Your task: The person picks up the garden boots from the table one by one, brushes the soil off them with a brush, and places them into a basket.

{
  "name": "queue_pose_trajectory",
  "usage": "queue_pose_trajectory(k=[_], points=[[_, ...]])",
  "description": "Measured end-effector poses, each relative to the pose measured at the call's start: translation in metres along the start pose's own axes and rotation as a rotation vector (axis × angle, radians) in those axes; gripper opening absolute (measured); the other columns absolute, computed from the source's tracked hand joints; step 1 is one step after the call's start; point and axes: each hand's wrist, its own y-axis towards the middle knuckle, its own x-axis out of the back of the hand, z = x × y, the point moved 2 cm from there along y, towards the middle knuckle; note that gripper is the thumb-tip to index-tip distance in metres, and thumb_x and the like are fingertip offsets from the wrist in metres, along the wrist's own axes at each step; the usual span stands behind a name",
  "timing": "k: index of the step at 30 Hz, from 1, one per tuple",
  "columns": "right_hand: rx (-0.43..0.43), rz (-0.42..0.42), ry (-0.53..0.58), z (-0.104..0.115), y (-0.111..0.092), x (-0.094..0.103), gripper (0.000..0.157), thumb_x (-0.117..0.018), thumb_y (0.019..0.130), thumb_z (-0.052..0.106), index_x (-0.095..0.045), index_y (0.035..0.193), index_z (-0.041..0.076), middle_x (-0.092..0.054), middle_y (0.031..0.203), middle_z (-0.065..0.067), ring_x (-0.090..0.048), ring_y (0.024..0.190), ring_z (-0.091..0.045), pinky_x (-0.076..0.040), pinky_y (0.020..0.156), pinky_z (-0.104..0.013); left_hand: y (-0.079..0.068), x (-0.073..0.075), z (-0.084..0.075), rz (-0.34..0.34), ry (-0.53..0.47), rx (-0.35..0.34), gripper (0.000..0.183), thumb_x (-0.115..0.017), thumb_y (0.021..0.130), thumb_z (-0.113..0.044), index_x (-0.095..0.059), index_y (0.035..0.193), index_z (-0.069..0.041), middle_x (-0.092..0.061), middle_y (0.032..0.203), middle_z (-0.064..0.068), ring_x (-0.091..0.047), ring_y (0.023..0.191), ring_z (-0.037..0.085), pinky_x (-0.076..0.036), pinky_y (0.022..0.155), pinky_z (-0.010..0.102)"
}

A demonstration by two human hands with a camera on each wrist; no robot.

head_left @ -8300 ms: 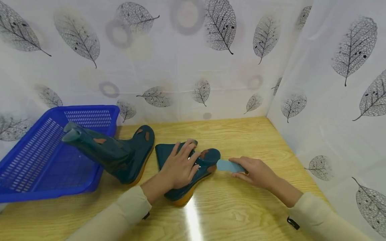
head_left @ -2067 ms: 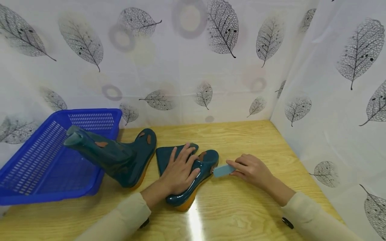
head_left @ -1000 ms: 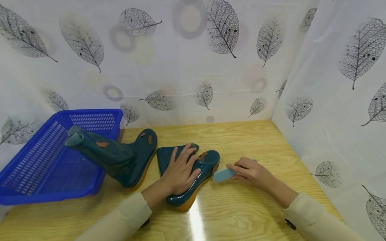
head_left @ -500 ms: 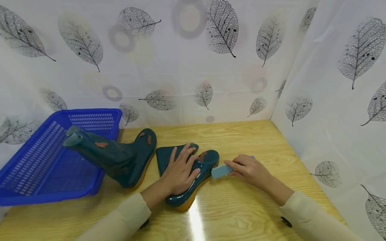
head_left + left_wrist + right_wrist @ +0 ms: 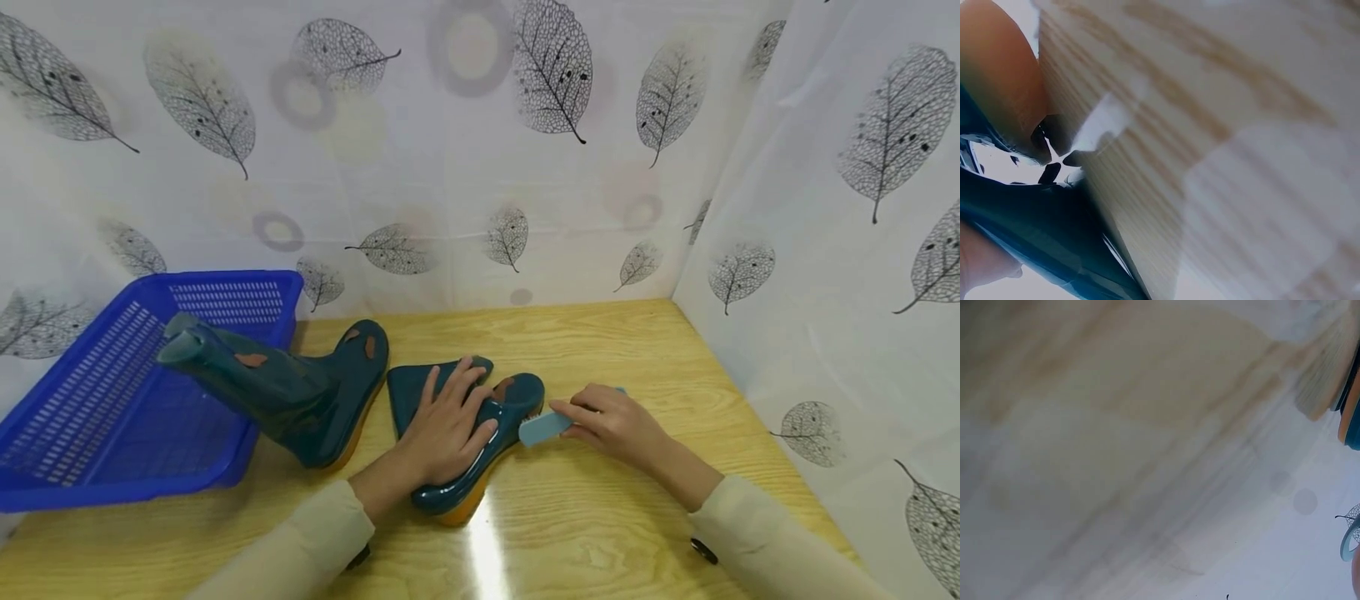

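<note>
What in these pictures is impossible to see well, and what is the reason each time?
Centre boot, head view: middle covered by the left grip.
Brush, head view: middle hidden by the right grip.
Blue basket, head view: cut off by the left edge.
Boot piece, right wrist view: rest cut off by the right edge.
Tabletop, right wrist view: blurred.

Free passage lies over the table [image 5: 637, 337] beyond the right hand [image 5: 617, 423], up to the cloth [image 5: 427, 150]; leftward, the left hand [image 5: 447, 427], its boot [image 5: 512, 418], the tilted boot [image 5: 300, 387] and basket [image 5: 112, 493] obstruct.
</note>
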Motion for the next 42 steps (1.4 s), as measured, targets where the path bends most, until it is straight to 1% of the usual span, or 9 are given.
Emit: queue_pose_trajectory(k=[8,12,17,22,26,32,34,39,42], points=[[-0.033,0.018,-0.078,-0.005,-0.011,0.005,0.037,-0.059,0.090,0.032,-0.065,0.118,0.009,-0.061,0.083,-0.003,-0.053,0.066,-0.012,-0.044,0.058,-0.025,0.000,0.000,-0.001,-0.023,-0.003,-0.011,0.038,-0.035,0.098,-0.043,-0.047,0.127,-0.021,-0.027,0.150,0.002,-0.008,0.146,0.024,-0.005,0.111,0.059],[-0.040,0.019,-0.093,-0.005,-0.013,0.007,0.037,-0.057,0.091,0.033,-0.065,0.118,0.009,-0.061,0.083,-0.003,-0.053,0.066,-0.012,-0.044,0.058,-0.025,0.001,-0.001,-0.001,-0.015,-0.006,-0.009,0.040,-0.034,0.098,-0.044,-0.046,0.129,-0.021,-0.026,0.151,0.001,-0.006,0.146,0.023,-0.004,0.111,0.059],[-0.025,0.000,-0.079,-0.001,-0.007,0.007,0.035,-0.054,0.093,0.033,-0.067,0.115,0.009,-0.062,0.083,-0.003,-0.055,0.068,-0.013,-0.046,0.060,-0.026,0.001,0.001,0.000,-0.023,-0.002,-0.011,0.039,-0.036,0.098,-0.044,-0.047,0.128,-0.021,-0.026,0.150,0.002,-0.005,0.146,0.022,-0.005,0.111,0.059],[0.016,0.011,-0.045,0.005,0.001,0.002,0.033,-0.060,0.090,0.029,-0.067,0.115,0.008,-0.063,0.085,-0.002,-0.056,0.070,-0.013,-0.048,0.062,-0.027,0.000,0.001,-0.001,-0.025,-0.002,-0.013,0.038,-0.036,0.098,-0.043,-0.047,0.127,-0.021,-0.027,0.150,0.003,-0.007,0.146,0.023,-0.006,0.111,0.060],[0.001,0.008,-0.064,0.003,0.001,0.002,0.035,-0.063,0.088,0.030,-0.066,0.117,0.010,-0.063,0.084,-0.002,-0.056,0.069,-0.013,-0.047,0.060,-0.027,0.000,0.001,0.000,-0.034,-0.008,-0.018,0.038,-0.037,0.098,-0.043,-0.048,0.127,-0.020,-0.029,0.149,0.003,-0.008,0.146,0.024,-0.006,0.110,0.060],[-0.052,0.012,-0.118,-0.006,-0.011,0.008,0.036,-0.051,0.094,0.034,-0.066,0.117,0.010,-0.061,0.083,-0.003,-0.054,0.066,-0.014,-0.046,0.058,-0.027,0.001,0.000,0.000,-0.009,0.001,-0.012,0.040,-0.034,0.098,-0.045,-0.046,0.129,-0.022,-0.026,0.151,0.002,-0.004,0.146,0.022,-0.004,0.111,0.059],[-0.057,0.016,-0.124,-0.007,-0.013,0.008,0.037,-0.050,0.095,0.034,-0.066,0.117,0.010,-0.061,0.083,-0.003,-0.054,0.066,-0.014,-0.045,0.057,-0.028,0.001,0.001,-0.001,-0.013,0.004,-0.011,0.039,-0.036,0.098,-0.044,-0.046,0.128,-0.022,-0.026,0.150,0.002,-0.005,0.146,0.022,-0.004,0.111,0.059],[-0.025,0.007,-0.111,-0.007,-0.012,0.006,0.036,-0.051,0.095,0.034,-0.066,0.118,0.010,-0.062,0.082,-0.002,-0.054,0.066,-0.013,-0.045,0.058,-0.026,0.001,0.002,-0.002,-0.033,-0.001,-0.022,0.038,-0.038,0.098,-0.043,-0.049,0.126,-0.020,-0.028,0.150,0.002,-0.009,0.145,0.024,-0.006,0.110,0.060],[-0.008,-0.001,-0.097,-0.006,-0.009,0.005,0.036,-0.050,0.095,0.034,-0.066,0.118,0.011,-0.062,0.081,-0.001,-0.053,0.066,-0.012,-0.045,0.058,-0.026,0.002,0.001,-0.002,-0.030,-0.003,-0.021,0.038,-0.036,0.098,-0.043,-0.049,0.126,-0.020,-0.027,0.150,0.001,-0.008,0.146,0.024,-0.006,0.110,0.060]])
